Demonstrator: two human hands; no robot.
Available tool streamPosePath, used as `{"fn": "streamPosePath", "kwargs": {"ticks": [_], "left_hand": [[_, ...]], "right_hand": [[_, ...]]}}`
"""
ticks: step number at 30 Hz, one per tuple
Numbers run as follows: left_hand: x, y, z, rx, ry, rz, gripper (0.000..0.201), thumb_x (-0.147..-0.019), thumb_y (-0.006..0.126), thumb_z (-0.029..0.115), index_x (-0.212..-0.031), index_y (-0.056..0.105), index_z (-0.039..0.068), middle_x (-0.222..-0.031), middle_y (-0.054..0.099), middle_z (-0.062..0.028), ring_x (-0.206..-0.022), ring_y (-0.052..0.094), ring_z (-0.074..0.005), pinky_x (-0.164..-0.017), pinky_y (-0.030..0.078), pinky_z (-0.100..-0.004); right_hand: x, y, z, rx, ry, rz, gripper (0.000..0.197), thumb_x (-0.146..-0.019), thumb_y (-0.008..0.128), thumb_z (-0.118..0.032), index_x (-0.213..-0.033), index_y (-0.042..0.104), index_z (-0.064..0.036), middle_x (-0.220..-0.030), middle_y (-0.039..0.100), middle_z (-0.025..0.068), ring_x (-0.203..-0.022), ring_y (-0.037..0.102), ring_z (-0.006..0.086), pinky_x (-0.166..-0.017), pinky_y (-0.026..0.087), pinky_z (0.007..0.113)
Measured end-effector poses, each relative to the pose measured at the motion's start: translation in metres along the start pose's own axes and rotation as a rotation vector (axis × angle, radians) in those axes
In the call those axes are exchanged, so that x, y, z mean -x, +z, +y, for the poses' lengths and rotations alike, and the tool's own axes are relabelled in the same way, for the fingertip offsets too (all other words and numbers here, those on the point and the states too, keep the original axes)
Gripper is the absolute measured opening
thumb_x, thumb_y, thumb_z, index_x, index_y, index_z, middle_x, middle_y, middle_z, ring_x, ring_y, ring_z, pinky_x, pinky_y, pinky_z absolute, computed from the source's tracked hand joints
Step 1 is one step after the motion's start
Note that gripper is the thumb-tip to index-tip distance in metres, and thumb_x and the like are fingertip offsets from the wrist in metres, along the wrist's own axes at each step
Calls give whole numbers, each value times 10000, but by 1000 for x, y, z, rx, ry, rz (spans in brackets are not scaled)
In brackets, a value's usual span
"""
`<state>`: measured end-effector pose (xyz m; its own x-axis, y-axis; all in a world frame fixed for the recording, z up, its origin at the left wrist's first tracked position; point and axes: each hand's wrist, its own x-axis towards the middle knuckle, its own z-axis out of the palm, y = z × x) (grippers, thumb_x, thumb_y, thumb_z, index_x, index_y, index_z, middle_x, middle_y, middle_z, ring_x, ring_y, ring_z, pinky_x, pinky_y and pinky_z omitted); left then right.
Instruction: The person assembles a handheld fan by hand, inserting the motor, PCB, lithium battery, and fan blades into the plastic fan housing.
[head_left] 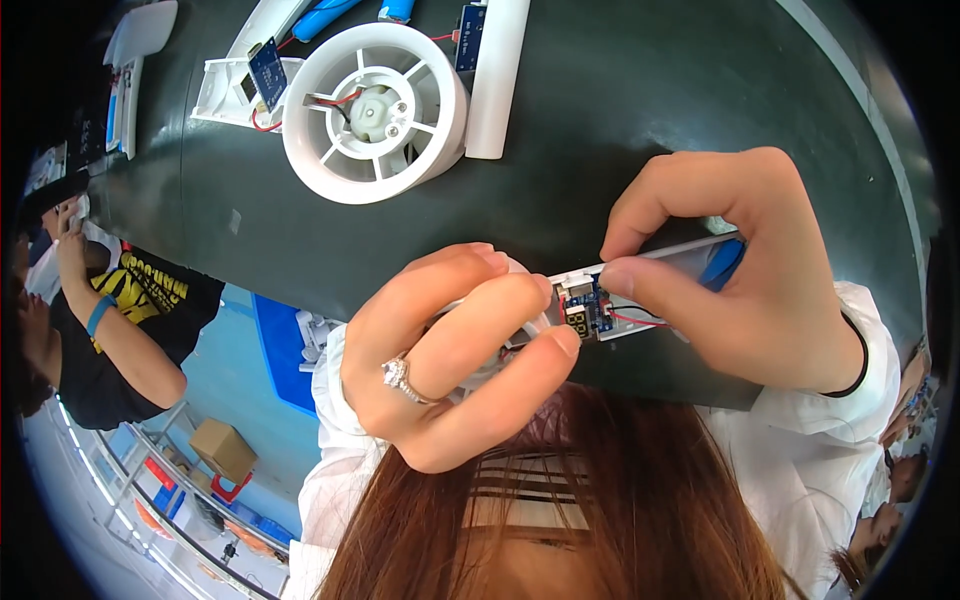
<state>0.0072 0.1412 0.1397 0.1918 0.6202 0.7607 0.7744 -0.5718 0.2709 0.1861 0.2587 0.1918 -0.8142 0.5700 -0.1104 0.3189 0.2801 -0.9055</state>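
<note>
In front of me, my left hand (460,360), with a ring on one finger, is curled around a white round fan housing that its fingers largely hide. A white handle shell (680,258) runs from it toward the right. At the joint between them sits a small blue circuit board (588,308) with a digit display and red and black wires. My right hand (745,270) has its thumb and forefinger pinched at the board's upper right corner. Under that hand, a blue battery cell (722,264) lies in the shell's far end.
Farther off on the dark table (250,215) lies another white fan housing (375,115) with a motor inside. Beside it are a wired circuit board (267,74), blue cells (322,16) and a white handle piece (498,80). A co-worker (130,320) is at the left.
</note>
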Motion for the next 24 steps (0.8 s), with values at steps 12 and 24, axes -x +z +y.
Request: {"fn": "streamPosePath", "kwargs": {"ticks": [12,24], "left_hand": [[-3,1,-1,-7,27,11,370,-653,812,136,-912,559,60,-794,635,-146,-606,603,-279,-501,541,-306],[-1,6,1,58,4,109,264,-606,733,-10,-854,647,23,-846,632,-128,-643,589,-252,-538,573,-301]], "right_hand": [[-1,7,-4,91,-46,31,61,-697,608,78,-727,587,29,-652,576,88,-593,545,187,-571,424,272],[-3,2,0,40,-23,-66,90,-776,579,44,-792,667,40,-676,649,123,-612,623,192,-598,489,272]]}}
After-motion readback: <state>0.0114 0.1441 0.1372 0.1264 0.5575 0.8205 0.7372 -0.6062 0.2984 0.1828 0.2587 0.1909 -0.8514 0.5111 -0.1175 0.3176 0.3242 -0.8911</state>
